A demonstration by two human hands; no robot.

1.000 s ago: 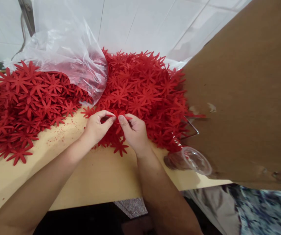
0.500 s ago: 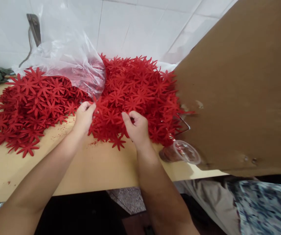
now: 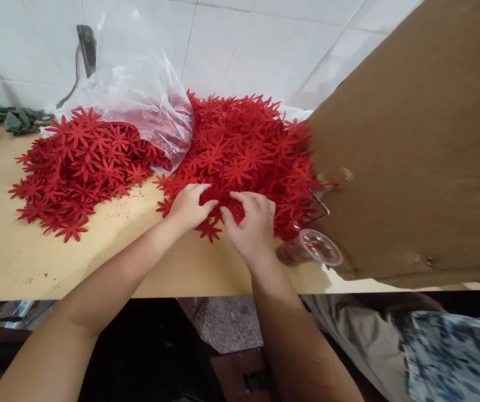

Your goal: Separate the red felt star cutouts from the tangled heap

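My left hand (image 3: 190,207) is at the front edge of the right-hand pile of red flower-shaped pieces (image 3: 240,145), thumb and forefinger apart. Close beside it, my right hand (image 3: 253,226) has its fingers curved and spread from the thumb over the same pile. Neither hand shows a piece in its grasp; some fingertips are against the red pieces. A loose red flower piece (image 3: 209,229) lies on the table just below and between the hands. Farther left sits a second pile of red flower pieces (image 3: 81,167).
A clear plastic bag (image 3: 139,84) drapes behind and between the piles. A clear plastic cup (image 3: 319,247) lies tilted near a large brown cardboard sheet (image 3: 411,156) on the right. Dark green cloth (image 3: 18,120) is at the back left. A person's patterned clothing (image 3: 453,352) shows lower right.
My left hand has moved right, away from the red piece it was pinching, toward my right hand. My right hand's fingers have spread from a closed pinch. The view has shifted left.
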